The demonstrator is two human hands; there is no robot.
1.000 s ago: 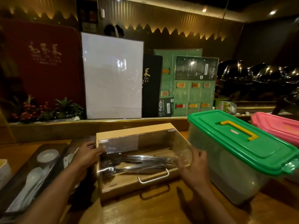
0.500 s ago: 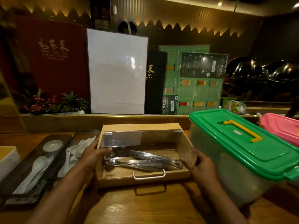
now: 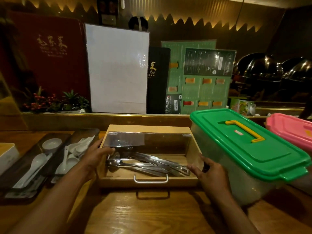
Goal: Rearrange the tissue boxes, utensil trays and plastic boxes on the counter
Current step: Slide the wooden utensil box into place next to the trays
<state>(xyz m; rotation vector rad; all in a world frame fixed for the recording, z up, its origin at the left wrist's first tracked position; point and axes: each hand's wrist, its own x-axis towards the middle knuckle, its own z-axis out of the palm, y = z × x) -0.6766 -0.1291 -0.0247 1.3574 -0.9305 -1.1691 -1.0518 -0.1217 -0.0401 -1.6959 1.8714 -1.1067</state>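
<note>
Wooden utensil tray (image 3: pixel 118 180), centre frame: rigid, probably heavy, steel ladles (image 3: pixel 152 166) loose inside. Grip: left hand (image 3: pixel 94 157), right hand (image 3: pixel 209 173) clasping opposite side walls.

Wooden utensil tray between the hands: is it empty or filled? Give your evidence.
Filled, partly. Metal utensils lie across the floor of the wooden utensil tray, seen through its clear lid; bare wood shows behind them.

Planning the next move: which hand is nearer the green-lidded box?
Right. The right hand is at the right end of the wooden tray, beside the green-lidded box; the left hand holds its left end.
</note>
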